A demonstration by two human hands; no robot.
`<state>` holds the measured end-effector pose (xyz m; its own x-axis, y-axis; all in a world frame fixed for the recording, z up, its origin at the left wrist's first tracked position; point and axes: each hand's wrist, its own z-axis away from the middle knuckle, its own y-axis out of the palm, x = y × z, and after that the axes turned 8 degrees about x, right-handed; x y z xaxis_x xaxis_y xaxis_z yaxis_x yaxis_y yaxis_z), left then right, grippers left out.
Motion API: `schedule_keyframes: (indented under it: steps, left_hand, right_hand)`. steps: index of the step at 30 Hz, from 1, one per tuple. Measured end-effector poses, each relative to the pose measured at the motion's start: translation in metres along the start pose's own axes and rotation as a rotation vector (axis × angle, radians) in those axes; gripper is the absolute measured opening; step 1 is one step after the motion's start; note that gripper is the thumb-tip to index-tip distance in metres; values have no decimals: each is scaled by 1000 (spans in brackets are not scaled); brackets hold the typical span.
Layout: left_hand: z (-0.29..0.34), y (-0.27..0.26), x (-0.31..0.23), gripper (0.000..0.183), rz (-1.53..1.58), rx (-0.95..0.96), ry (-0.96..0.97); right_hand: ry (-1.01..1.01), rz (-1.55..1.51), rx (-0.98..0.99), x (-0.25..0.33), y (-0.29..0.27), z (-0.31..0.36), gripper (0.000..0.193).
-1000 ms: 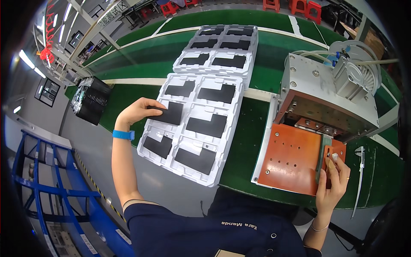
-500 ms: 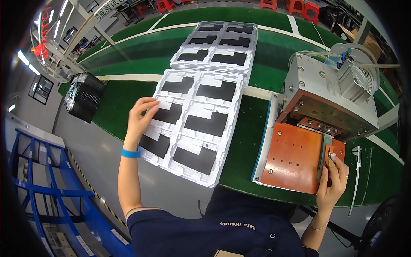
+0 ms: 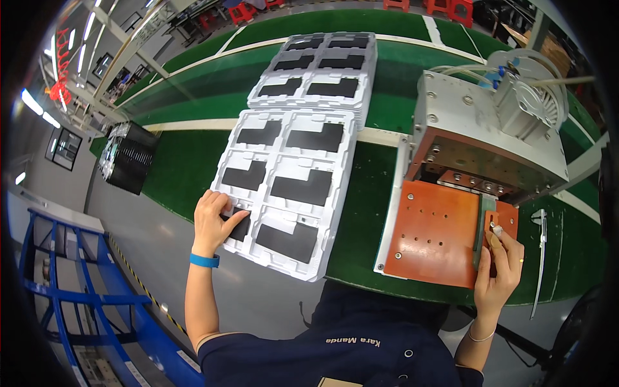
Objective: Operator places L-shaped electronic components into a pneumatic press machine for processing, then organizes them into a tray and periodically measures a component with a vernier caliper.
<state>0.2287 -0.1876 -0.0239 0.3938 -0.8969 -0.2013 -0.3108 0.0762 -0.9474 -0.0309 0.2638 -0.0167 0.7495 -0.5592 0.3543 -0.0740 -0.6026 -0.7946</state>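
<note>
A white plastic tray [image 3: 255, 208] lies at the middle, its pockets holding flat black L-shaped sheets [image 3: 301, 187]. My left hand [image 3: 211, 222] is over its near-left pocket, partly covering the black sheet [image 3: 240, 227] there. Thumb and fingers are apart, the thumb reaching across that sheet. On the right, my right hand [image 3: 500, 264] is closed at an orange plate [image 3: 433, 242] under a metal press [image 3: 490, 129]. Its fingertips meet a small orange block [image 3: 491, 219] beside a dark green strip [image 3: 482, 232]. A small whitish bit shows at the fingertips; whatever they grip is hidden.
Behind the near tray stands a stack of similar trays [image 3: 367, 97] with black sheets. A caliper [image 3: 540, 258] lies right of the press on the green table [image 3: 361, 251]. Black ribbed parts [image 3: 129, 158] stand at the far left, above a blue rack [image 3: 97, 298].
My left hand has moved nearer, from the middle-left pocket to the near-left one. My right hand stays at the orange block. The whole view has shifted slightly.
</note>
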Motion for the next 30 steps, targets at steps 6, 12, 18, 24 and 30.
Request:
schedule_keyframes:
  steps: [6,12,18,24,30]
  left_hand:
    - [7,13,29,45,42,-68,74]
    - [-34,-25,-55,50,-15,-3,-32]
    - [-84,-13,-230,43,425,548,311]
    - [-97,31,-287,34,392,383,576]
    - [-78,26,-278,46,459,266,772]
  right_hand:
    - [-33,-4,-49,1,-5,-9,25]
    - [-68,-17,-69,-5,-2,-9,27]
    - [-46,-1,-89,-9,-5,-5,26]
    - [-23,-74,-34,-8,-10,-9,27]
    - [-61,-246,116,-8,-15,-19,19]
